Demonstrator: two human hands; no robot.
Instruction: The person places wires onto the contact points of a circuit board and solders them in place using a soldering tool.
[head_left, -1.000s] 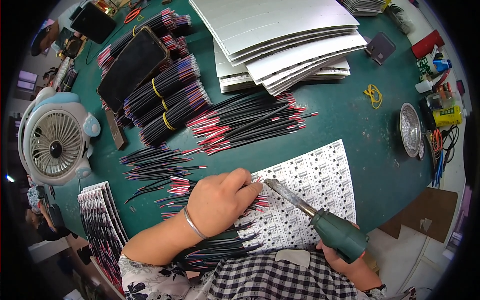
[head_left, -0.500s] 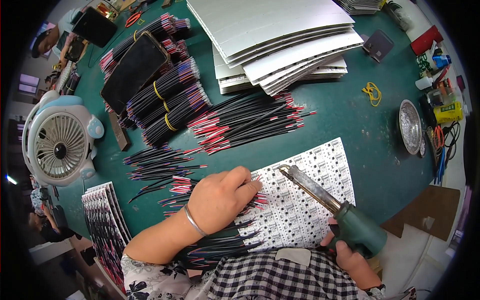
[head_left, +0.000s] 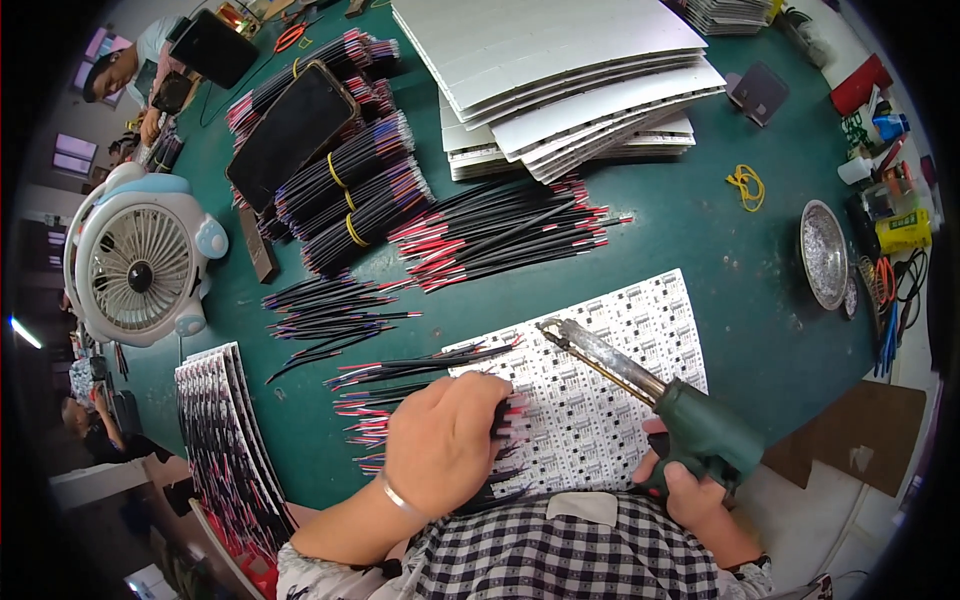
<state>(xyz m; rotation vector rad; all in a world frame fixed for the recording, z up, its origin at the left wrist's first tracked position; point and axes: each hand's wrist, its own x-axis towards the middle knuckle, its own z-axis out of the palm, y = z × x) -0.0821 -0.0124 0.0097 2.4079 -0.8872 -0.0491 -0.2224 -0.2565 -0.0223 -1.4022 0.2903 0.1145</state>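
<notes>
A white sheet of small circuit boards (head_left: 600, 350) lies at an angle on the table before me. My right hand (head_left: 685, 485) grips the green handle of a soldering gun (head_left: 710, 430), whose metal tip reaches over the sheet's upper left part. Curled above the sheet's left edge, my left hand (head_left: 445, 435) is closed on short black wires (head_left: 497, 418), partly hidden by its fingers. Other black wires with red and white ends (head_left: 365, 425) lie beside and under this hand. A few wires (head_left: 430, 362) cross the sheet's upper left corner.
Behind are loose black wires (head_left: 510, 235), tied wire bundles (head_left: 345, 185) with a phone (head_left: 290, 135) on them, and stacked white boards (head_left: 560, 60). A fan (head_left: 140, 265) and wired boards (head_left: 225, 430) stand left. At right sit a metal bowl (head_left: 822, 255) and a yellow cord (head_left: 745, 187). Another person (head_left: 150, 65) sits far left.
My left hand has moved down toward me, uncovering wires at the sheet's upper left corner. The soldering gun's tip has shifted slightly left and up. The whole view has turned a little.
</notes>
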